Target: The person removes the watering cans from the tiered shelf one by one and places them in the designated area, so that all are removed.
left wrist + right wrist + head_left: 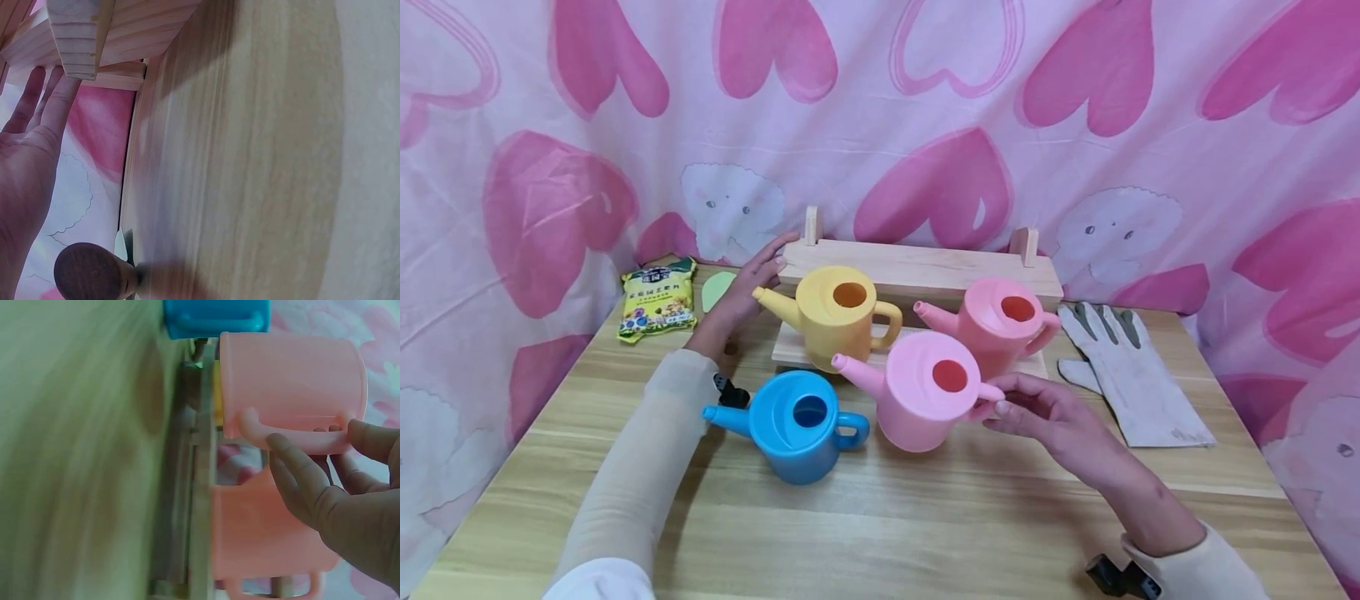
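Note:
My right hand (pixel 1060 425) holds a light pink watering can (pixel 921 396) by its handle, fingers and thumb on the grip. The can overlaps the front of a two-step wooden stand (pixel 925 267). On the stand's lower board are a yellow watering can (pixel 835 321) and a coral pink watering can (pixel 996 325). At the stand's left end, my left hand (pixel 748 287) touches the upper board. Its fingers (pixel 53 103) reach out straight behind the wood in the left wrist view. A blue watering can (pixel 797 433) is nearer to me, left of the light pink one.
A yellow packet (pixel 658 300) lies at the back left, beside a light green flat piece (pixel 717 289). A brown rounded handle end (pixel 87 272) shows in the left wrist view. Pale work gloves (pixel 1138 383) lie right of the stand. Heart-patterned cloth (pixel 925 183) hangs behind the table (pixel 880 533).

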{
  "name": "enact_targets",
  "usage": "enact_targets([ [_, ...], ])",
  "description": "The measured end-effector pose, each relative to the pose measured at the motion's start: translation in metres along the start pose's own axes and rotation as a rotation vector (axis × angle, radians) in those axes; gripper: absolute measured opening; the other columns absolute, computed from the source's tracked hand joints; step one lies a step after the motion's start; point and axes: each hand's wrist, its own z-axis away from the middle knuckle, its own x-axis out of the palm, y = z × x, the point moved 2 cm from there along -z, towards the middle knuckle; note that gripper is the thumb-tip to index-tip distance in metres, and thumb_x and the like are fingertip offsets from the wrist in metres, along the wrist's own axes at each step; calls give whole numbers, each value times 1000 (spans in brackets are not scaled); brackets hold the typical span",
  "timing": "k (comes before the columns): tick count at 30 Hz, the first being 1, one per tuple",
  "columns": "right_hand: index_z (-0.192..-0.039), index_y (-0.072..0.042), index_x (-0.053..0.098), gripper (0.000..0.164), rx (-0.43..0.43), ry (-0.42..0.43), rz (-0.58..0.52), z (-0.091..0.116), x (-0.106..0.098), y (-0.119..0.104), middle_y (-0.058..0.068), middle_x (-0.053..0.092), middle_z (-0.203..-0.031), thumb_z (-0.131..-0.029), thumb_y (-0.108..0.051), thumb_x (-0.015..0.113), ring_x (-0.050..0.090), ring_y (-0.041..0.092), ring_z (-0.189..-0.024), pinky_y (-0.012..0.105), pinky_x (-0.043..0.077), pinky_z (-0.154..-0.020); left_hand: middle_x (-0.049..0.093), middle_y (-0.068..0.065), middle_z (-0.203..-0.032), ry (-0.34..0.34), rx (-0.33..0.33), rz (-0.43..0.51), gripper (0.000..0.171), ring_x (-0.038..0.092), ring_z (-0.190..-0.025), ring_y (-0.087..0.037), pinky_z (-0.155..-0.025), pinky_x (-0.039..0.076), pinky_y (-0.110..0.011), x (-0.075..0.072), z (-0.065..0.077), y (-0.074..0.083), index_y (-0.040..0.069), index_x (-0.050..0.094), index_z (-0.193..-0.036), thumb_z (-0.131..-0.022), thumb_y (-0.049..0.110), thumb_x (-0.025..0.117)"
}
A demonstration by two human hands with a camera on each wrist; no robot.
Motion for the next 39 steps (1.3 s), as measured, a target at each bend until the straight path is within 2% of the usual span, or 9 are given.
enact_targets([
  [5,-130,-6,64,29,38,-19,18,-3,2,13,17,71,-118,-103,-17,64,65,32,-114,38,56,-94,29,-8,-165,-4,9,20,55,34,-144,-31,-117,31,-55,2,-1,2,25,32,-163,-110,34,43],
  [12,-128,-7,66,25,-12,-70,24,-7,-1,26,21,70,-119,-104,-12,62,64,36,-113,39,57,-93,28,-9,-165,-6,18,49,55,34,-145,-32,-117,31,-54,3,-2,1,22,31,-163,-110,32,43],
  [17,-129,-4,65,26,-27,-84,-12,-9,0,34,26,68,-120,-104,-10,62,63,38,-113,41,56,-94,29,-8,-165,4,18,26,55,33,-146,-31,-118,30,-53,3,-2,0,24,32,-163,-110,34,43],
  [22,-129,-6,65,27,-5,-56,44,-11,1,38,21,68,-121,-103,-15,64,62,35,-114,35,56,-93,28,-5,-166,5,16,7,55,32,-147,-32,-118,29,-54,3,-2,-1,26,32,-163,-110,35,43],
  [28,-129,-7,67,27,16,-56,76,-14,5,41,19,67,-123,-103,-15,64,59,36,-115,33,55,-93,28,-4,-166,7,7,-1,55,32,-148,-31,-118,30,-53,3,-2,-1,27,32,-163,-110,37,43],
  [35,-130,-11,68,27,-36,-67,131,-15,5,45,14,71,-119,-103,-13,64,60,37,-111,31,55,-90,29,-5,-165,10,8,9,55,33,-147,-30,-119,29,-53,2,-2,0,25,32,-163,-110,36,43],
  [39,-131,-12,67,28,-20,-78,156,-16,5,45,12,71,-119,-103,-15,64,60,36,-112,30,54,-91,29,-6,-166,13,4,-14,57,33,-147,-32,-119,28,-54,2,-1,-1,23,30,-164,-110,36,42],
])
